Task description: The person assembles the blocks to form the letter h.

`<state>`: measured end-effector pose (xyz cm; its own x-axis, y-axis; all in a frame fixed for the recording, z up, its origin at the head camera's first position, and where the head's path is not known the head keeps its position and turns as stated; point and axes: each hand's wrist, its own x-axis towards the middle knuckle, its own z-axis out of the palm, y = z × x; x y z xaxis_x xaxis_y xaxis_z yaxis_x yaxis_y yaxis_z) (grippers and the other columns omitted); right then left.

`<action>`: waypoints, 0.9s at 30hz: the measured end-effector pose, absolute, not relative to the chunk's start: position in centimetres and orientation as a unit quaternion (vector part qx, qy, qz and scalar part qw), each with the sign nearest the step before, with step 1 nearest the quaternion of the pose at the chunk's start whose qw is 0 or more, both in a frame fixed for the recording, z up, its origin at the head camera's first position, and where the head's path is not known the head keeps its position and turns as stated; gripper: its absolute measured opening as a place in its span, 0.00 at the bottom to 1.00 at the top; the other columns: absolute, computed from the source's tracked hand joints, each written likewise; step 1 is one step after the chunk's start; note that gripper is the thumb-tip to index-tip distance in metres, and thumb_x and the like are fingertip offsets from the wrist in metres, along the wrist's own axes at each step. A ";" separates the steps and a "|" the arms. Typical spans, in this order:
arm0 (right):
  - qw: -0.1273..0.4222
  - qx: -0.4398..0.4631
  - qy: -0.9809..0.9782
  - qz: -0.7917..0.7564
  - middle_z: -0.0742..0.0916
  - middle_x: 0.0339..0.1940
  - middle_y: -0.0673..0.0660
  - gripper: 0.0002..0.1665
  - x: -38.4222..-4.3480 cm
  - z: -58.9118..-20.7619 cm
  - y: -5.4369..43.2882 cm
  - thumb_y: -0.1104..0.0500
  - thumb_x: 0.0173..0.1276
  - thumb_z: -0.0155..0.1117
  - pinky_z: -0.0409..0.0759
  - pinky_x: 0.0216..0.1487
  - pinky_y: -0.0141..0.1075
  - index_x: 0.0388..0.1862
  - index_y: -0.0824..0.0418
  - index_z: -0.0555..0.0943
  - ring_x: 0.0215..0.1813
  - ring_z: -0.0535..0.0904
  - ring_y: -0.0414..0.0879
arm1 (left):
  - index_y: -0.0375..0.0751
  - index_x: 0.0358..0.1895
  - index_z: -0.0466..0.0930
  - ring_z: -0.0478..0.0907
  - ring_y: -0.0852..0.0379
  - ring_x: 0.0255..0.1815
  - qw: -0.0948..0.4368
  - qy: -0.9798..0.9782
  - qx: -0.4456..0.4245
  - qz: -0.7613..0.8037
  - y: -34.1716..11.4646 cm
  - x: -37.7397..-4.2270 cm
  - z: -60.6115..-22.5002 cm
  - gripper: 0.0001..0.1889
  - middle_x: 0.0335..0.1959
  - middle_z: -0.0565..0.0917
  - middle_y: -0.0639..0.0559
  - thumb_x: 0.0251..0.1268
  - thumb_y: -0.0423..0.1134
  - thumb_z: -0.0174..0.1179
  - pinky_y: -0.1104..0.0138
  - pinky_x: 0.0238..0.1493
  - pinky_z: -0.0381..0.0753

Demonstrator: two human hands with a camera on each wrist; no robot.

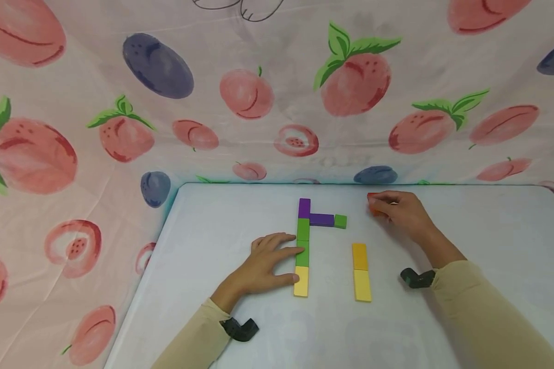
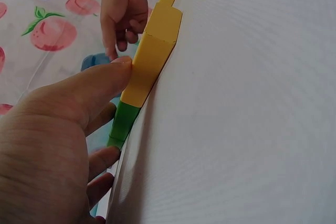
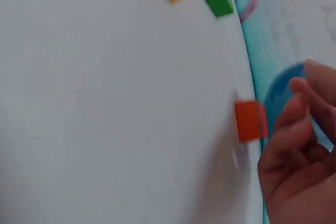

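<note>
My left hand [image 1: 268,266] lies along the left side of a straight column of blocks with its fingers spread. In the left wrist view its thumb touches the yellow block [image 2: 147,72]; two fingertips reach the green blocks [image 1: 302,253]. At the column's far end is a purple block [image 1: 304,208]. Another purple block [image 1: 321,220] branches rightward to a small green block [image 1: 340,221]. My right hand [image 1: 403,212] is loosely curled just over an orange block [image 3: 248,121] and a red block [image 3: 263,121] behind it. No block shows between its fingertips.
An amber block [image 1: 359,256] and a pale yellow block [image 1: 362,285] lie end to end between the hands. The white table [image 1: 397,333] meets a fruit-printed cloth [image 1: 254,46] at its back edge. Each sleeve carries a dark wrist device [image 1: 417,278].
</note>
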<state>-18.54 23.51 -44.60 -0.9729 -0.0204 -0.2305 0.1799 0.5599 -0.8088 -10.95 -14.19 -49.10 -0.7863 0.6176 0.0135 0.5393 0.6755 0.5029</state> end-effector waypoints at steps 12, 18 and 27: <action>0.073 0.038 0.928 -0.363 0.83 0.52 0.61 0.28 -18.4 -46.0 25.1 0.41 0.70 0.68 0.73 0.43 0.38 0.61 0.56 0.84 0.53 0.74 0.55 | 0.67 0.73 0.71 0.54 0.52 0.81 0.079 0.909 0.324 0.252 -14.4 -10.9 -49.1 0.32 0.78 0.64 0.56 0.65 0.64 0.61 0.41 0.75 0.50; 0.061 0.023 0.933 -0.353 0.86 0.48 0.63 0.25 -18.5 -46.5 25.3 0.48 0.70 0.70 0.73 0.42 0.37 0.62 0.57 0.84 0.50 0.77 0.55 | 0.67 0.73 0.71 0.54 0.53 0.81 0.077 0.908 0.327 0.251 -14.4 -11.0 -49.2 0.33 0.79 0.64 0.56 0.65 0.65 0.61 0.42 0.75 0.50; 0.074 0.028 0.932 -0.353 0.85 0.52 0.63 0.24 -18.3 -46.3 25.1 0.53 0.70 0.70 0.75 0.48 0.43 0.63 0.58 0.81 0.52 0.76 0.57 | 0.66 0.73 0.71 0.54 0.53 0.81 0.075 0.908 0.327 0.249 -14.4 -11.0 -49.3 0.33 0.79 0.64 0.56 0.65 0.65 0.60 0.42 0.76 0.50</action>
<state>-18.31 25.09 -46.32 -0.9874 -0.0011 -0.1583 0.1040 0.7496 -0.6537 -11.03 -14.38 -49.30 -0.7746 0.6318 0.0275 0.5573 0.6613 0.5021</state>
